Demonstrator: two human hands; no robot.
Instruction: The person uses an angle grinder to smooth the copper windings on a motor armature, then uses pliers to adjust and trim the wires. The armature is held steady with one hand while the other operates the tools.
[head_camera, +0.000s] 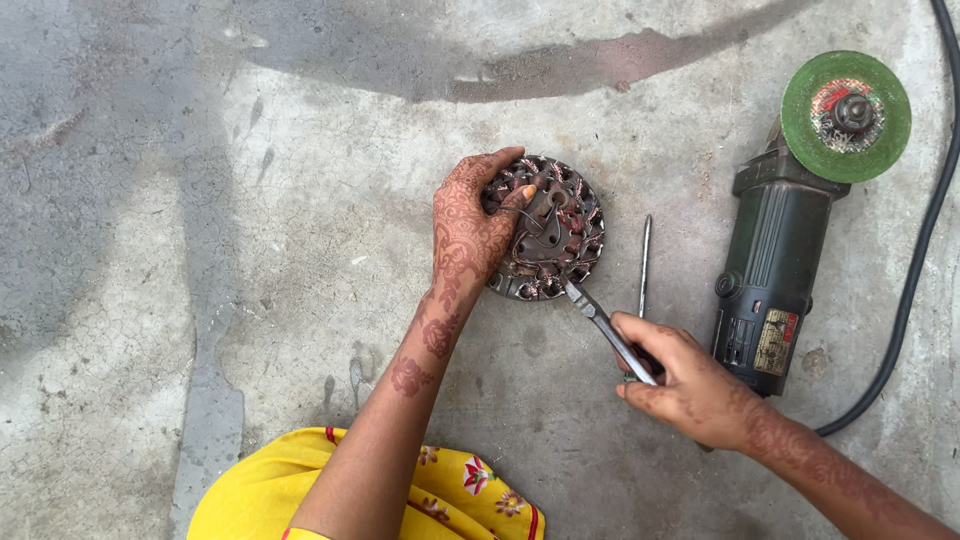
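So I'm crouched on the concrete floor (300, 150) with a round motor stator (545, 228) lying flat in front of me, the kind with copper windings packed in slots around a metal core. My left hand (468, 232) is draped over its left edge, palm down, fingers curled over the top rim and the thumb pressed onto the windings near the middle, so it's clamped down on the stator rather than lifted.

My right hand (680, 380) is wrapped tight around the handles of a pair of pliers (600, 322). The nose reaches up and left to the stator's lower right rim and touches it there. Can't tell whether the tips are actually biting a wire, too small to see.

Just right of the stator, a thin metal rod (645, 265) lies on the floor, pointing away from me, close to the pliers but not touching. Further right is an angle grinder (780, 270) lying with its green disc (845, 115) facing up, and its black cable (925, 215) curves down the right side. My yellow floral cloth (400, 490) shows at the bottom.
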